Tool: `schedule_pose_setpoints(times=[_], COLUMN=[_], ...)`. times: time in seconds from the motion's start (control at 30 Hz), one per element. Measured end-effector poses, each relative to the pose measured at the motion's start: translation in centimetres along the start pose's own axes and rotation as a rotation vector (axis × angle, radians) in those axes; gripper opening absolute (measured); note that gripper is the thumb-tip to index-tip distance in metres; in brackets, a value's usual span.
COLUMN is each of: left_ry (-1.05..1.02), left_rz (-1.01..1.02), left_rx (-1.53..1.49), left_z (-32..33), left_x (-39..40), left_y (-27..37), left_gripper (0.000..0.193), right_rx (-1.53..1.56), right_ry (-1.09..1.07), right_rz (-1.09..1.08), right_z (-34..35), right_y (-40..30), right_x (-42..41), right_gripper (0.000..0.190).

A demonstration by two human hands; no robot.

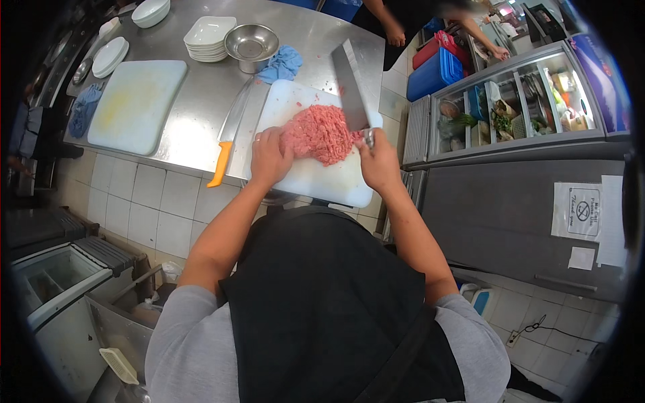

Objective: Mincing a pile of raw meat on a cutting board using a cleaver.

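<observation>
A mound of minced raw meat (322, 135) lies on a white cutting board (332, 182) at the edge of the steel table. My left hand (271, 153) rests against the mound's left side, its fingertips partly hidden by the meat. In my right hand (378, 158) is the handle of a cleaver (351, 85); its broad blade points away from me, at the right side of the meat. Left of the board lies a long knife with a yellow handle (220, 163), its blade on the table. Small scraps of meat dot the board and table beyond the mound.
On the steel table (201, 111) are a second cutting board (138, 106), a steel bowl (251, 43), stacked square dishes (207, 38), white plates (110, 56) and blue cloths (282, 63). A co-worker stands beyond the far right corner. An open-topped food chiller (509, 111) stands at right.
</observation>
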State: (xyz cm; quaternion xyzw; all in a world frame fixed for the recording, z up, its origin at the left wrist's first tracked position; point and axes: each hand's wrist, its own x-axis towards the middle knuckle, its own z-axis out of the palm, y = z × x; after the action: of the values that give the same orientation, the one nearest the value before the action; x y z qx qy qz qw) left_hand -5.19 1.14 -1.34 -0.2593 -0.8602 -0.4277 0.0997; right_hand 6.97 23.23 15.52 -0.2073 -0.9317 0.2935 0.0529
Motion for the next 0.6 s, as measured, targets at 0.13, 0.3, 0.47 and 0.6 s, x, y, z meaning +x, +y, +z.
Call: schedule_pose_setpoints(times=[0.13,0.3,0.47,0.6], left_ry=[0.023,0.018,0.053,-0.152], left_rz=[0.023,0.036,0.030,0.083], left_rx=[-0.020,-0.016,0.034,0.113], left_z=[-0.1,-0.3,0.6,0.0], left_x=[0.6,0.9,-0.1,0.5], left_y=[0.5,0.2,-1.0,1.5], left_gripper=[0.046,0.049,0.054,0.112], right_rx=[0.073,-0.158,-0.064,-0.108], right_ry=[0.213,-0.227,-0.181,-0.209], right_rz=[-0.104,0.172,0.046,0.074], right_z=[3.1,7.1,7.5,7.7], right_y=[1.7,3.9,5.4,6.5], right_x=[-1.5,-0.9,-1.3,-1.8], right_gripper=[0.032,0.037,0.039,0.040])
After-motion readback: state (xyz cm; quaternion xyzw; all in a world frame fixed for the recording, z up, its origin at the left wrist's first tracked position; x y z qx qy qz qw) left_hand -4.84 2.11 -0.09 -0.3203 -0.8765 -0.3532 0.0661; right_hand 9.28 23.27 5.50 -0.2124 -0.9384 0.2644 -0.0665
